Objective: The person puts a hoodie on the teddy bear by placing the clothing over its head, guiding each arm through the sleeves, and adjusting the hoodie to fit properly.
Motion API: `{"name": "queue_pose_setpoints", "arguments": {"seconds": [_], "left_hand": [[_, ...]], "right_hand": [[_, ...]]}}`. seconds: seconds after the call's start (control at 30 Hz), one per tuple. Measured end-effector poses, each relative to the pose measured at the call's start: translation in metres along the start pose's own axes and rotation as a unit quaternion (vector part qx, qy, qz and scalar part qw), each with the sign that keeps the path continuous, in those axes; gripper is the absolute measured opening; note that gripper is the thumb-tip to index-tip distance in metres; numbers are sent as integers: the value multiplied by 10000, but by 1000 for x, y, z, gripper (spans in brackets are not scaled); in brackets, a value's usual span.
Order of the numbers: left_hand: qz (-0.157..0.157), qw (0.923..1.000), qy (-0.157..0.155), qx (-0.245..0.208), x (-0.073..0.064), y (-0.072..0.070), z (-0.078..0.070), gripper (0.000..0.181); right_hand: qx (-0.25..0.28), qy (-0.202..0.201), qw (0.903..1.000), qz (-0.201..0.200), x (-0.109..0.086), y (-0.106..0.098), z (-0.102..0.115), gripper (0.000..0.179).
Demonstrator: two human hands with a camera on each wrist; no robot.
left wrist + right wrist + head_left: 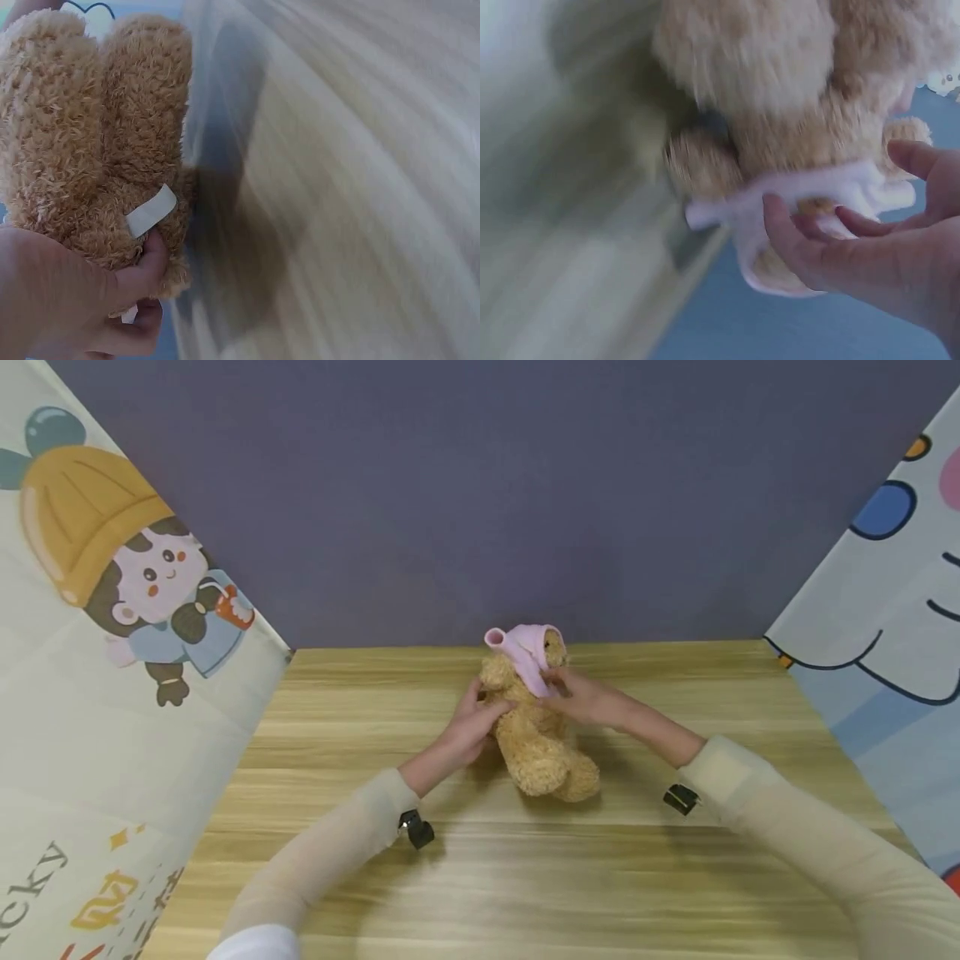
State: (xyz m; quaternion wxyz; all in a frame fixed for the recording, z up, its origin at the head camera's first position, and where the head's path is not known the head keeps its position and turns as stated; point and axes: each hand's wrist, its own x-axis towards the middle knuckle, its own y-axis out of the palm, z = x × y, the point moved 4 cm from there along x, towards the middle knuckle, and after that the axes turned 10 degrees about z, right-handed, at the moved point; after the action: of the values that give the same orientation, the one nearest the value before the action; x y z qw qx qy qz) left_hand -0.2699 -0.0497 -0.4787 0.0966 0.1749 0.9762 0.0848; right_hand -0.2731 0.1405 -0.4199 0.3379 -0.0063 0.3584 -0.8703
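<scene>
A tan plush teddy bear [534, 739] leans back above the table, legs toward me. A small pink garment [528, 652] with short sleeves is bunched over its head, covering part of the face. My left hand [468, 727] grips the bear's side; in the left wrist view its fingers [154, 266] curl beside a white tag [152, 211] on the fur. My right hand [588, 695] is at the garment's lower edge. In the right wrist view, its fingers [799, 244] are loosely extended against the pink cloth [810, 184], with the thumb held apart.
The wood-grain table [480, 893] extends around the bear. A dark blue-grey panel [480, 502] stands behind it. Cartoon-printed sheets hang at the left [150, 760] and right [877, 710].
</scene>
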Motion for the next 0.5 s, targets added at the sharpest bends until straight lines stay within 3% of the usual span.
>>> {"name": "queue_pose_setpoints", "arguments": {"seconds": [0.07,0.13,0.2,0.3,0.43,0.5], "left_hand": [[-45,9992,146,380,-1,-4,-6,61],[-113,9939,356,1036,-3,-8,-14,61],[-235,9793,615,1915,-4,-12,-25,60],[-372,9459,916,3091,-5,-16,-40,62],[-327,8947,1089,4321,-6,-12,-54,62],[-295,8564,1078,5041,-7,-7,-57,59]], "right_hand": [[-462,-73,9985,-299,-2,-8,6,65],[-1109,-234,9917,-613,-4,-17,14,66],[-1740,-339,9802,-886,-6,-23,20,66],[-2485,-462,9607,-1146,-9,-29,25,67],[-2780,-393,9526,-1173,-13,-30,23,72],[-2904,-310,9496,-1141,-15,-30,20,74]]}}
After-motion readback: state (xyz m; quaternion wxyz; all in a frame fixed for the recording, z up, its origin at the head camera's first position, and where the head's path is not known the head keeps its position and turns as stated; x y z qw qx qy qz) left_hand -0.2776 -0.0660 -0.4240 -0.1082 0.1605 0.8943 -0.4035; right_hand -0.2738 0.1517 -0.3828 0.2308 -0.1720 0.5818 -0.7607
